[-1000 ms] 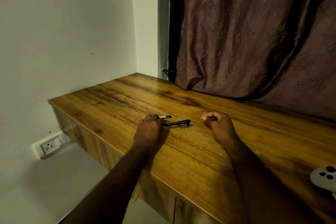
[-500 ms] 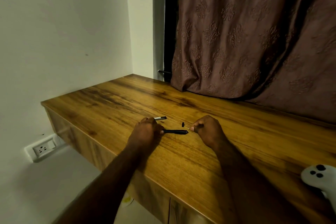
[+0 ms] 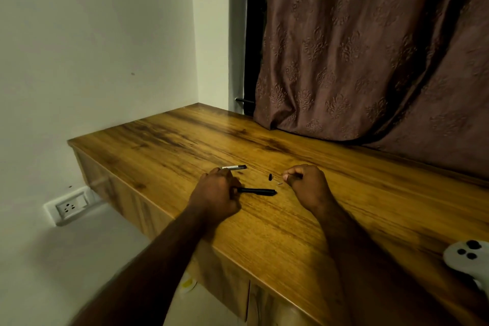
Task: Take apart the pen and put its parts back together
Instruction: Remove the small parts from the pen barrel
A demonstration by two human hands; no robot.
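Note:
The black pen barrel (image 3: 256, 191) lies along the wooden desk (image 3: 291, 233), and my left hand (image 3: 214, 193) grips its left end. Just behind that hand a silver and black pen part (image 3: 234, 167) rests on the desk. A small black piece (image 3: 270, 177) lies loose between my hands, with a tiny thin piece (image 3: 280, 182) beside it. My right hand (image 3: 307, 182) rests to the right of these, its fingers curled shut with thumb and forefinger pinched. I see nothing in it.
A brown patterned curtain (image 3: 357, 61) hangs onto the desk's far side. A white controller (image 3: 468, 259) sits at the desk's right edge. A white wall with a socket (image 3: 70, 206) stands to the left, beyond the desk's left end.
A small black piece has come off the pen's right end and now lies on the desk. My right hand has drawn back to the right of it. My left hand still holds the barrel.

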